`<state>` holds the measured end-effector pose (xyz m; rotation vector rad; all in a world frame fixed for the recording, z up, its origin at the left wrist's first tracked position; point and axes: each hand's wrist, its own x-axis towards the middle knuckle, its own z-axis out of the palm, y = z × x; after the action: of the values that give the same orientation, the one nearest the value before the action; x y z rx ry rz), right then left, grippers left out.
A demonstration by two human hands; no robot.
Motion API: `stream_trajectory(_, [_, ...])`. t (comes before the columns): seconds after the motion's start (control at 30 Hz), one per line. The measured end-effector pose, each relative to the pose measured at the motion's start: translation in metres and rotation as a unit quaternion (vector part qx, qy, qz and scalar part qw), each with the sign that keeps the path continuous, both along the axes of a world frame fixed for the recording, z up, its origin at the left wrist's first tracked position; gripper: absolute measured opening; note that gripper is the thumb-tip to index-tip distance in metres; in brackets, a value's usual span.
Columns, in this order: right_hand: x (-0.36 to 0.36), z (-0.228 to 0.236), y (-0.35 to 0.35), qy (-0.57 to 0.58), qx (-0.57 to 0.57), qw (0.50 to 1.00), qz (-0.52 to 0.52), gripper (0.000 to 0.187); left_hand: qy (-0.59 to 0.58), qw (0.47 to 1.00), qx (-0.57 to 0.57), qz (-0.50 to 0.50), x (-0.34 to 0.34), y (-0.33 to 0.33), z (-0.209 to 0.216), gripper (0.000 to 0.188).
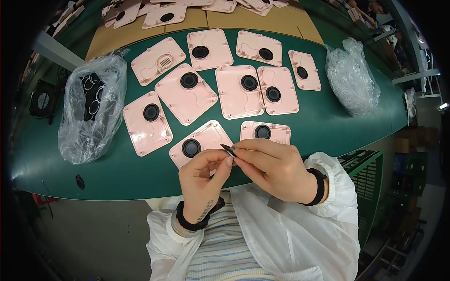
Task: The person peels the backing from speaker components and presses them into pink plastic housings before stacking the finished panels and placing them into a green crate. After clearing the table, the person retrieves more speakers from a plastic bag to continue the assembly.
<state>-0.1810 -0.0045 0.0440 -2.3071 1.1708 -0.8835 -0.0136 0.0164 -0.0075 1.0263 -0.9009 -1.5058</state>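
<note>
Fingers [213, 156] of your left hand [200, 180] and right hand [279, 167] clamp a thin, dark, pale-edged piece [228, 150]; dark left-wrist lettering [205, 211] sits at seven o'clock.

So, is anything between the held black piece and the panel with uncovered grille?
Between the black piece and that panel lie two others: the nearer panel, partly hidden by the left hand, and the one behind it.

Lettering, one item: we record a line of dark characters [205, 210] inked on the left hand's [205, 174] wrist, just beside the black band [187, 224], on its hand-facing side.
</note>
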Motion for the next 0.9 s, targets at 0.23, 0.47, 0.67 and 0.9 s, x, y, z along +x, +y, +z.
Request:
stream_trajectory(0.23, [0.000,-0.001,0.001,0.000,0.014,0.999,-0.030,0.018,-0.105,0.990,-0.097,0.005,-0.005,0.004,0.003,0.012])
stream_trajectory(0.47, [-0.006,0.006,-0.012,-0.107,0.298,0.947,-0.059,0.022,0.020,1.000,0.016,-0.004,-0.009,0.005,0.003,0.011])
stream_trajectory(0.67, [0.002,-0.013,-0.011,-0.300,0.262,0.917,-0.009,0.028,0.032,0.999,0.023,-0.004,-0.005,0.005,0.005,0.009])
stream_trajectory(0.9, [0.002,-0.010,-0.012,-0.384,0.376,0.843,-0.013,0.020,0.011,1.000,0.003,-0.007,-0.007,0.004,0.000,0.009])
